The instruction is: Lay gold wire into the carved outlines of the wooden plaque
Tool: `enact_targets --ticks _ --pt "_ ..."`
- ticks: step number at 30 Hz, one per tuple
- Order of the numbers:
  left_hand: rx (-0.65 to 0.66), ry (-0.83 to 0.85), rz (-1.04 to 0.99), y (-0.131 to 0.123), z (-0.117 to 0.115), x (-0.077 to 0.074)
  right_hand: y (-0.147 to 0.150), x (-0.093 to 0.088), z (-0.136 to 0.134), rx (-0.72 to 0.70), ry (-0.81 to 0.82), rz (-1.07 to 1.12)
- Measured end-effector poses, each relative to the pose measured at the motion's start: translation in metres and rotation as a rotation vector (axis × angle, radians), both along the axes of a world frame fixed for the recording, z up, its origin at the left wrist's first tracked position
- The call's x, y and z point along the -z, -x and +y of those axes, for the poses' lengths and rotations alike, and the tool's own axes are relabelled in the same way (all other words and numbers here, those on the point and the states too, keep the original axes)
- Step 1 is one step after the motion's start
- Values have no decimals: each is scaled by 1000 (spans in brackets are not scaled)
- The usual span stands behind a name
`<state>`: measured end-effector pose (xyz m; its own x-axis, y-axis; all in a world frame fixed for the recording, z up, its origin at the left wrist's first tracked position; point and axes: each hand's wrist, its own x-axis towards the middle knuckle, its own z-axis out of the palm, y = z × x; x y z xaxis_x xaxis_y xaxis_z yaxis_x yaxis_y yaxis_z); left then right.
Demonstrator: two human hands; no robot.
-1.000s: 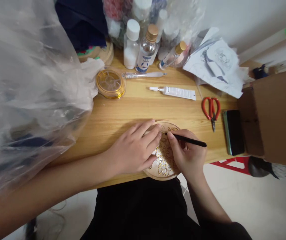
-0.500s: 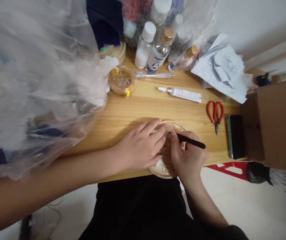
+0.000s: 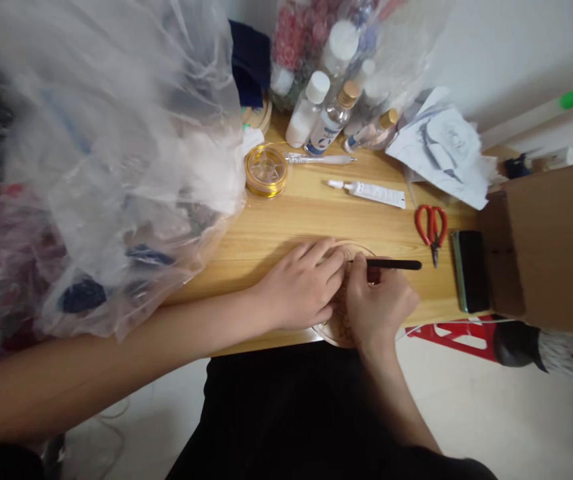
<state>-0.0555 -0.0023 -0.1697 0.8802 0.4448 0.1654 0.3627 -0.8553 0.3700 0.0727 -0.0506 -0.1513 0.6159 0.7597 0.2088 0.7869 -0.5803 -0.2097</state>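
A round wooden board (image 3: pixel 337 331) with gold wire outlines lies at the table's front edge, largely hidden under both hands. My left hand (image 3: pixel 302 283) rests flat on its left side, fingers stretched out and slightly apart. From the right, my right hand (image 3: pixel 380 293) grips slim black tweezers (image 3: pixel 393 265) between thumb and fingers. Their thin tip points left, close to my left fingertips over the upper part of the board. Whether the tip pinches any wire is too small to tell.
Behind the board lie a gold wire spool (image 3: pixel 266 171), a pen (image 3: pixel 321 159), a white glue tube (image 3: pixel 377 194) and red-handled pliers (image 3: pixel 431 230). A phone (image 3: pixel 470 270) sits beside a cardboard box (image 3: pixel 559 247). Bottles (image 3: pixel 327 127) stand behind; a plastic bag (image 3: pixel 131 173) bulges at left.
The tweezers have swung from slanting down to the right to nearly level. The whole view has shifted a little; my left hand keeps its place on the board.
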Motion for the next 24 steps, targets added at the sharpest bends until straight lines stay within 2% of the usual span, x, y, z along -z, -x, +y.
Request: enact_targets --ticks 3,5,8,10,13,15,17,20,24 --pt "-4 -18 -8 1 0 2 -1 0 -1 -19 -11 40" --pt "-4 -29 -2 1 0 3 -8 -2 -4 -78 -78 109" --pt "0 -44 5 2 -1 4 -32 -11 -7 -188 -263 319" --pt "1 -57 1 3 -1 4 -56 -19 -3 -296 -327 520" --pt "4 -76 -7 3 0 3 -93 -27 15 -615 -209 816" --pt "3 -83 -8 2 0 2 -111 -27 34 -831 4 945" --pt "3 -85 -9 1 1 0 -121 -24 52 -979 241 1033" --pt "15 -75 -10 0 2 0 -125 -16 72 -1121 451 1126" --pt "27 -61 -3 0 2 1 -125 -11 83 -1220 475 1132"
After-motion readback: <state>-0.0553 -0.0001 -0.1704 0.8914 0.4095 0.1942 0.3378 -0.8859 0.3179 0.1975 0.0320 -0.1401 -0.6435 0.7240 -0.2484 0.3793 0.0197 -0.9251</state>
